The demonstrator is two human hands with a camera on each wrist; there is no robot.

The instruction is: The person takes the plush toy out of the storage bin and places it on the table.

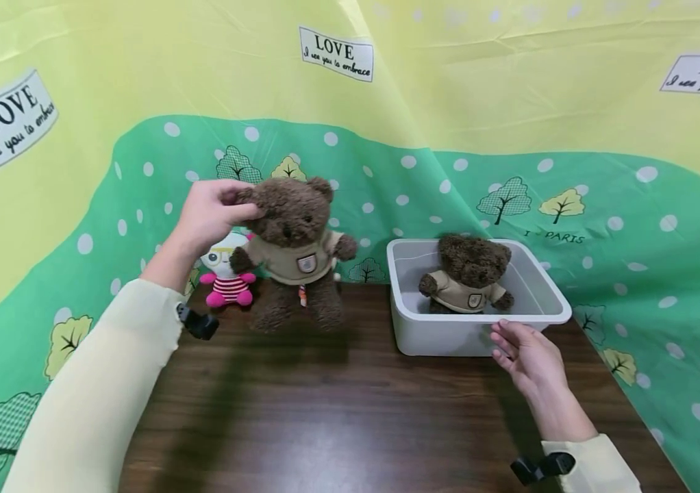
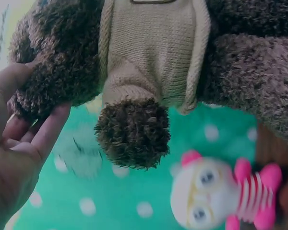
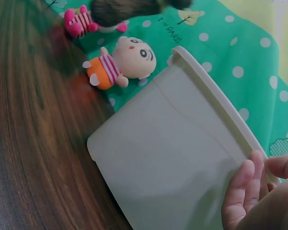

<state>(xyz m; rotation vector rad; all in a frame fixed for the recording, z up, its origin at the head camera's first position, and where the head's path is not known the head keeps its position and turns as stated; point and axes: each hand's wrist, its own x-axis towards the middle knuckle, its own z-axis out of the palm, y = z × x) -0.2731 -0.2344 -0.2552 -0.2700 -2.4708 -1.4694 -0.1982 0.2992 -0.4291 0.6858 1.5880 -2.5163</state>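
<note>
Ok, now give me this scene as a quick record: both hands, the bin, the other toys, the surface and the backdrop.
Left hand: grips brown bear by an ear
Right hand: holds gray bin at its near rim
Bin contents: second bear, in matching tan top
Other toys: pink-striped doll; orange-bottomed doll, clearest in right wrist view
Surface: dark wood-grain table
Backdrop: yellow-and-green printed cloth

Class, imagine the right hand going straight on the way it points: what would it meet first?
Most likely the grey bin, immediately: the right hand seems to pinch its near rim, though exact contact is unclear.
</note>
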